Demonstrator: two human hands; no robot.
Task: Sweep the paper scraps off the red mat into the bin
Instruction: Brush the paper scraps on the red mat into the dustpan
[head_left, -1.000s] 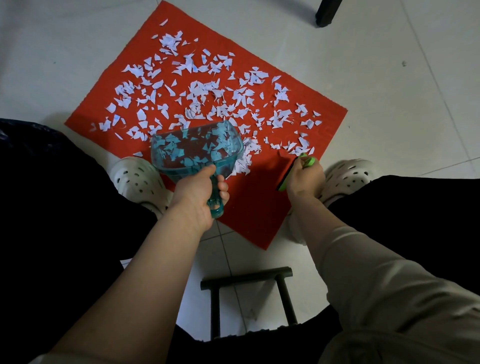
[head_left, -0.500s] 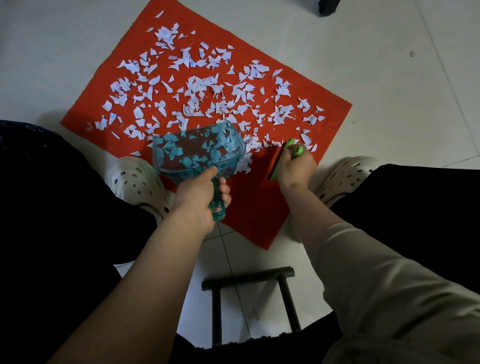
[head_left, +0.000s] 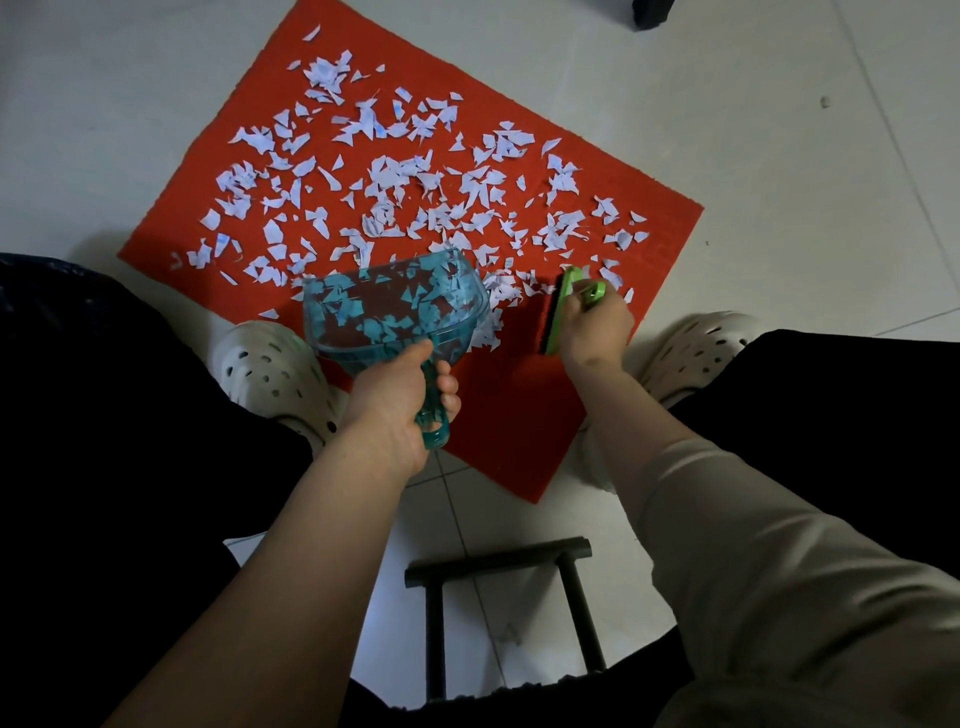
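A seated person bends over a red mat (head_left: 519, 431) on a pale tiled floor, midway through clearing it of paper scraps (head_left: 395, 176). The left hand (head_left: 400, 400) has its fingers wrapped round the handle of a translucent teal dustpan (head_left: 395, 312), held over the mat's near edge and already carrying a layer of scraps. The right hand (head_left: 595, 325) is clenched round a green-backed brush (head_left: 563, 306), whose dark bristles point down at the mat's near right side, just beside the pan. A small drift of scraps lies on the mat between brush and pan. The rest are spread thickly over the mat's middle and far half, while its near corner is bare. No bin can be made out with any certainty. The step in hand appears to be pushing that drift into the pan. It would likely go best with the pan's lip pressed flat to the mat and short, low strokes, since the white scraps are thin, torn and angular and would probably flutter or slip under a raised lip. The mat looks matte and slightly napped, so some scraps may cling. Whether the lip touches the mat now cannot be told.
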